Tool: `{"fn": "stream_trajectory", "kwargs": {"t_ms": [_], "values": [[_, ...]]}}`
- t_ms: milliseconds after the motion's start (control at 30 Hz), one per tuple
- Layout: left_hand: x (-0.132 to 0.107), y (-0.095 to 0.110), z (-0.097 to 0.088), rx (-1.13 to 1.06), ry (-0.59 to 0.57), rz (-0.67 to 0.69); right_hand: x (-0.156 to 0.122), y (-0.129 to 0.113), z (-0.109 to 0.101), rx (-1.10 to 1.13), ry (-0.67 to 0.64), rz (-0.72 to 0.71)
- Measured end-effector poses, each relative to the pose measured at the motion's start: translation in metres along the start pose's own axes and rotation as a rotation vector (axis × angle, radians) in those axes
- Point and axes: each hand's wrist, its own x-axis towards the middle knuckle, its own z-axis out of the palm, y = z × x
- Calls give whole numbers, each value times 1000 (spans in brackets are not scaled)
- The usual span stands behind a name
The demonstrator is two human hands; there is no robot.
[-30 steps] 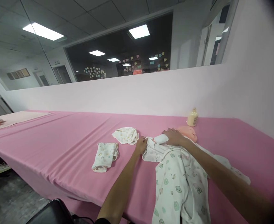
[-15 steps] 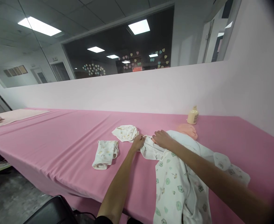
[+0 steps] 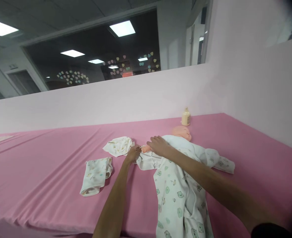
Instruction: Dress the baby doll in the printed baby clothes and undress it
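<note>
A baby doll (image 3: 182,133) lies on its back on the pink-covered table, its head towards the wall. White baby clothes (image 3: 172,191) printed with green animal faces spread over and below its body. One sleeve (image 3: 148,162) stretches out to the left, its plain white inside showing. My left hand (image 3: 133,154) pinches the end of this sleeve, close to the doll's small hand (image 3: 146,149). Over the doll's forearm, my right hand (image 3: 159,145) is closed with its fingers bent. The other printed sleeve (image 3: 225,164) lies out to the right.
Left of my hands lie a crumpled white printed cloth (image 3: 120,146) and a folded one (image 3: 96,176). A cream pump bottle (image 3: 186,117) stands behind the doll's head, near the wall. The pink table cover (image 3: 49,172) reaches back to a white wall (image 3: 86,109) with a mirror above.
The view has turned to the right. The doll's hand now shows beyond my right hand, by the sleeve end in my left. Both hands have stayed at the sleeve.
</note>
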Motion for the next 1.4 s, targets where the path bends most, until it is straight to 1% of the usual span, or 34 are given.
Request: {"fn": "stream_trajectory", "kwargs": {"t_ms": [100,200,267,333,400,467,500,567,600,633,667,700,733,767,800,833,867,900,967,1033,1100,1167,1300,1400], "values": [[-3,7,-3,-45,-37,-21,6,-11,9,48,-16,-30],[-4,14,-6,-67,-103,-25,11,-18,14,87,-8,-44],[-4,19,-7,-100,-144,-44,10,-19,11,113,4,-57],[-5,23,-7,-88,-169,-65,0,-17,3,144,58,-70],[-6,29,-10,29,-172,-75,-24,-8,-9,169,171,-57],[-7,37,-13,240,-152,-77,-62,9,-19,176,309,33],[-8,43,-14,361,-124,-76,-86,21,-23,179,347,109],[-10,57,-13,570,-22,-54,-141,51,-25,163,390,396],[-12,67,-8,645,47,-21,-170,68,-24,142,393,515],[-14,77,-1,692,110,33,-197,83,-21,127,371,655],[-17,90,9,715,155,107,-222,98,-16,115,268,874],[-20,103,23,699,159,188,-244,109,-11,131,109,1023],[-24,117,40,649,121,255,-261,118,-5,169,-54,1098],[-27,131,58,618,64,336,-274,124,1,231,-168,1140],[-30,146,78,613,-8,420,-282,126,7,288,-204,1141],[-33,159,99,636,-91,500,-286,127,13,336,-206,1129],[-35,171,118,658,-187,564,-286,125,18,369,-174,1113],[-35,181,137,686,-290,588,-285,123,23,387,-128,1098],[-31,194,167,749,-456,588,-280,121,31,402,-64,1078],[-24,199,187,814,-574,566,-278,125,36,413,-17,1058],[-16,197,197,872,-638,558,-282,137,37,410,42,1054],[-10,193,200,900,-659,552,-290,158,35,385,109,1092],[-9,188,193,865,-664,506,-314,207,26,316,215,1250],[-9,189,188,906,-676,467,-328,230,25,281,225,1386]]}}
